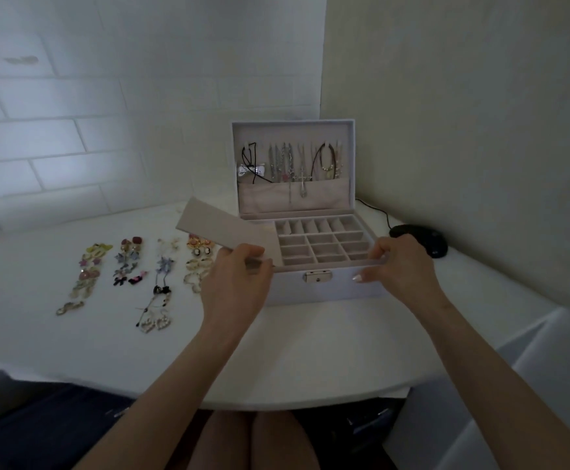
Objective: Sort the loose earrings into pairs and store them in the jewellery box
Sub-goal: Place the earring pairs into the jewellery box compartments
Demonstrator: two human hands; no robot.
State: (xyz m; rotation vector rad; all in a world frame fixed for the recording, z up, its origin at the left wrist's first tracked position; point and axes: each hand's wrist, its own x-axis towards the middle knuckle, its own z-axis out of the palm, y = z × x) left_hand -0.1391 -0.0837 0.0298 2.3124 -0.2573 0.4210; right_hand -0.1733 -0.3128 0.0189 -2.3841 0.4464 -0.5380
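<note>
Our left hand [232, 283] pinches a beige insert panel [215, 228], tilted up off the jewellery box [310, 290], probably to bare its compartments. Our right hand [402, 266] curls on the front rim, likely steadying it. The earrings [127, 256] lie in columns left of the box on the white table [293, 351]. Beyond are a black mouse [419, 239], necklaces [290, 161] in the lid and a brick wall [56, 130].

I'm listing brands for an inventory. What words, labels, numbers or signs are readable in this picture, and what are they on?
None readable. The jewellery box, its metal clasp, the beige panel and the black mouse show no lettering; the earrings and necklaces are too small to show any marks.
</note>
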